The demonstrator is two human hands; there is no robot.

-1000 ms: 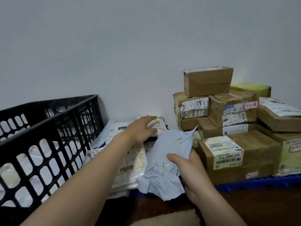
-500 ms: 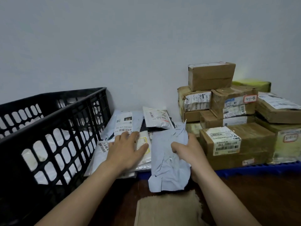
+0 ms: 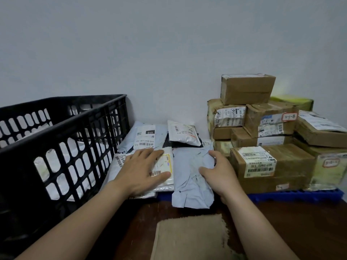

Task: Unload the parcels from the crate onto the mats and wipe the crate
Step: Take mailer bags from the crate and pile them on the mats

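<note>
Left hand (image 3: 142,171) is pressing the white mailer (image 3: 166,167), grip wide; right hand (image 3: 220,174) is pinching the grey mailer (image 3: 189,179), which is overhanging the blue mat (image 3: 281,196) and probably sliding off once released.

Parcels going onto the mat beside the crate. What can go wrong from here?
1. The grey mailer overhangs the front edge of the blue mat; it may slide to the floor once the right hand leaves it.
2. The white mailers under the left hand overlap loosely; more on top may slip toward the crate.
3. The top box sits high on the carton stack; a stray bump might topple it.
</note>
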